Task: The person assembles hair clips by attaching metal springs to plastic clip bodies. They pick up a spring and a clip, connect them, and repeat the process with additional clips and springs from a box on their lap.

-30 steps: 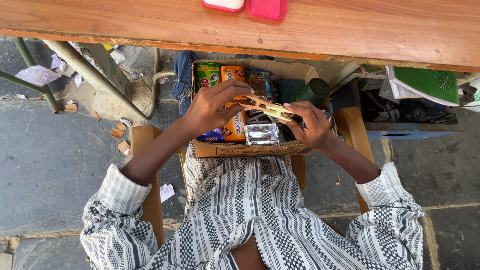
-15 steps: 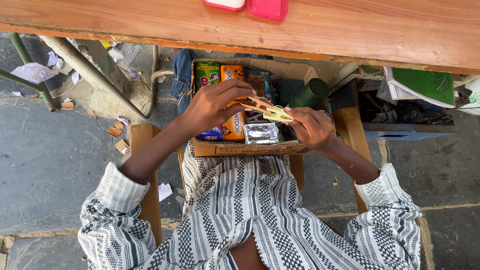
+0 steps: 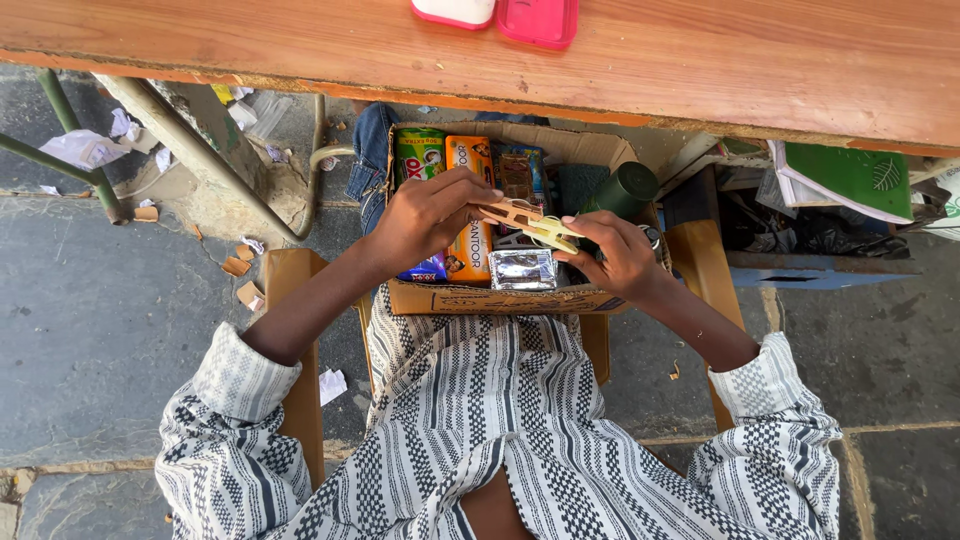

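Under the wooden table (image 3: pixel 300 45), I work above a cardboard box (image 3: pixel 500 298) of snack packets.
My left hand (image 3: pixel 425 215) and right hand (image 3: pixel 620 255) both pinch one small flat wooden piece (image 3: pixel 525 220) between them, above the box.

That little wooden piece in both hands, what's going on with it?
A seated person holds a small flat wooden piece between both hands: the left hand pinches one end, the right hand the other. It hangs just above an open cardboard box on the lap, packed with snack packets and a foil packet, under a wooden table.
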